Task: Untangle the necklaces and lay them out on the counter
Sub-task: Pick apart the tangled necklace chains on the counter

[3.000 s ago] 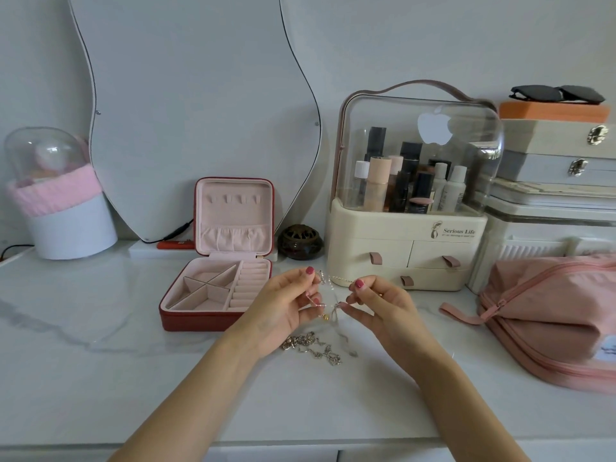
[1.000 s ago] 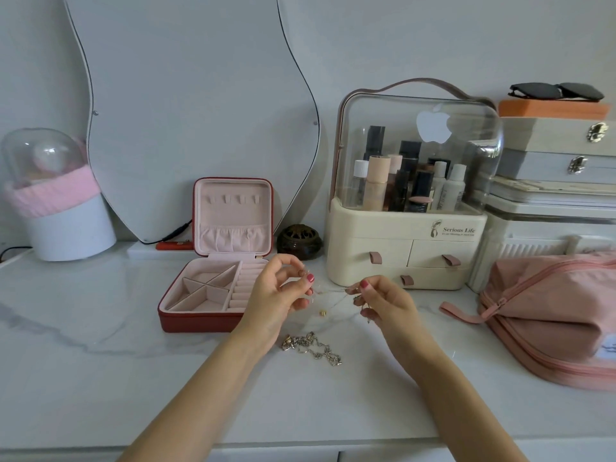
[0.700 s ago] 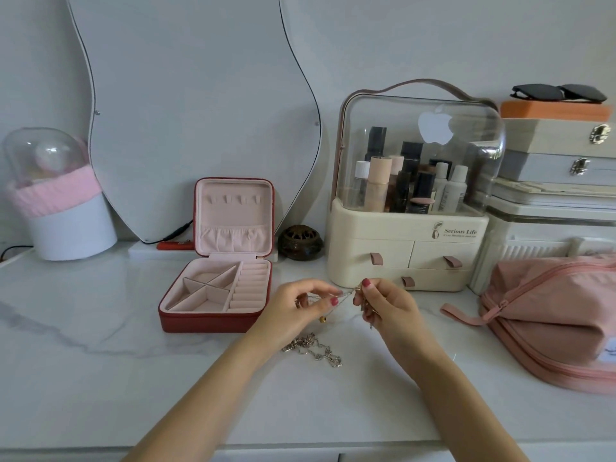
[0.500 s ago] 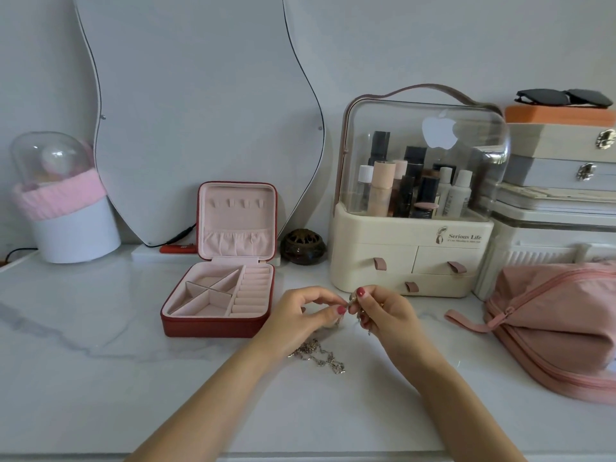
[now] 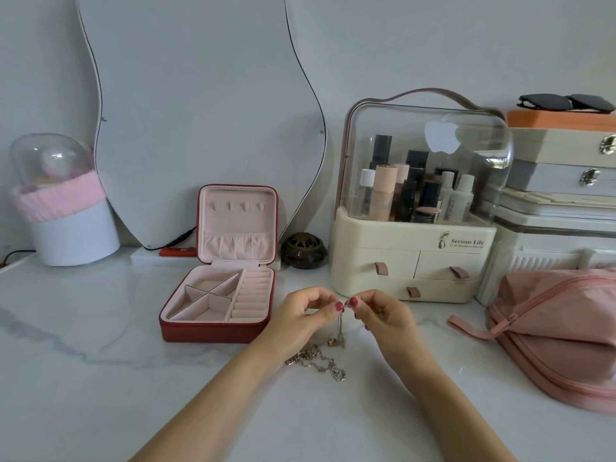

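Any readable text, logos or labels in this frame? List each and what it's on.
"Serious Life": on the cream organizer, beside a small figure logo.
Line under it: too small to read.
Apple logo, no words: on the clear lid.
Bottle labels inside: too blurred.
Tag on pink bag: cut off, unreadable.
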